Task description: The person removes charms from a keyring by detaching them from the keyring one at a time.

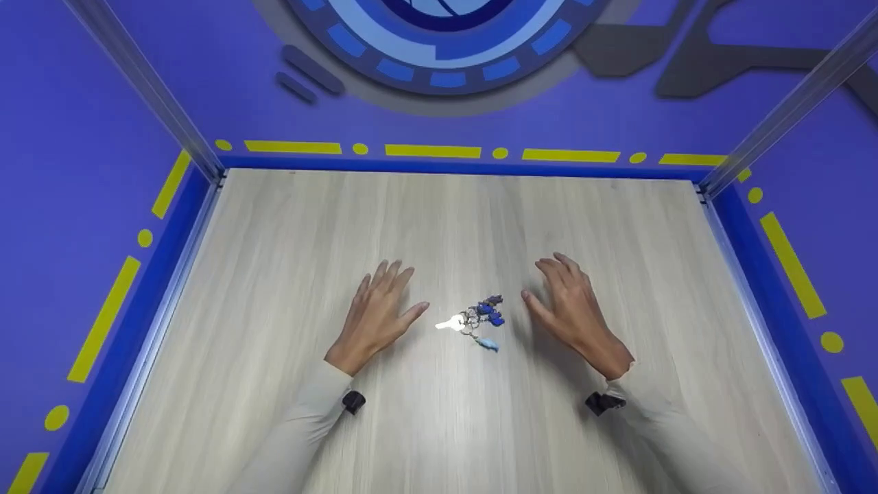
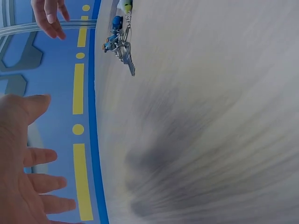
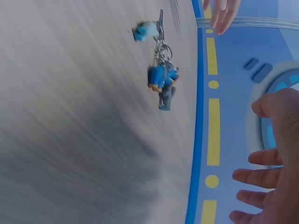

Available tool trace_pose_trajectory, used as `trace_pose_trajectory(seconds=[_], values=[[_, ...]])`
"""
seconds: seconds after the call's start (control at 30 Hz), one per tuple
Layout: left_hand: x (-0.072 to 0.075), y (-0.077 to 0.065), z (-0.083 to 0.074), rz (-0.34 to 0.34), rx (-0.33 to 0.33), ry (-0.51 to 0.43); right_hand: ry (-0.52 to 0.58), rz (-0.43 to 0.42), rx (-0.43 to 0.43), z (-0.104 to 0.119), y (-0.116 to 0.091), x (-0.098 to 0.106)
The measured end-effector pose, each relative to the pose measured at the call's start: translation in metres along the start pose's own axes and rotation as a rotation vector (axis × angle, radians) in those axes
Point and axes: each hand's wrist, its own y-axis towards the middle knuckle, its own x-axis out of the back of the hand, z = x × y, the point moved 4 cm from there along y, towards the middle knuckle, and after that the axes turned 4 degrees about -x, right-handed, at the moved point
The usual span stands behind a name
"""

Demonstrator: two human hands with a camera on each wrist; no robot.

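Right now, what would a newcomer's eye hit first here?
The bright key, ringed with blue charms, lying on the wood-grain tabletop between the person's two hands. Then the big circular emblem on the back wall, top centre in the head view.

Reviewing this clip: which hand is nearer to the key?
Left. The left hand is just left of the key, thumb side toward it but not touching; the right hand is farther off, to the right beyond the blue charms.
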Motion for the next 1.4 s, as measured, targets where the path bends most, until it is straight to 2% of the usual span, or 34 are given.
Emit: trace_pose_trajectory(seconds=[0.23, 0.37, 0.77, 0.9, 1.07, 1.4], values=[[-0.009, -0.007, -0.004, -0.097, -0.095, 0.002, 0.019, 0.003, 0.025, 0.005, -0.007, -0.016], [-0.015, -0.009, -0.006, -0.126, -0.136, -0.019, 0.047, -0.002, 0.050, 0.010, -0.010, -0.025], [-0.035, -0.011, -0.020, -0.140, -0.201, -0.053, 0.092, 0.027, 0.091, 0.025, -0.021, -0.055], [-0.040, -0.011, -0.024, -0.149, -0.227, -0.068, 0.116, 0.039, 0.087, 0.029, -0.024, -0.060], [-0.050, -0.011, -0.031, -0.130, -0.245, -0.089, 0.149, 0.054, 0.079, 0.035, -0.025, -0.065], [-0.064, -0.012, -0.043, -0.130, -0.264, -0.031, 0.166, 0.016, 0.120, 0.046, -0.032, -0.073]])
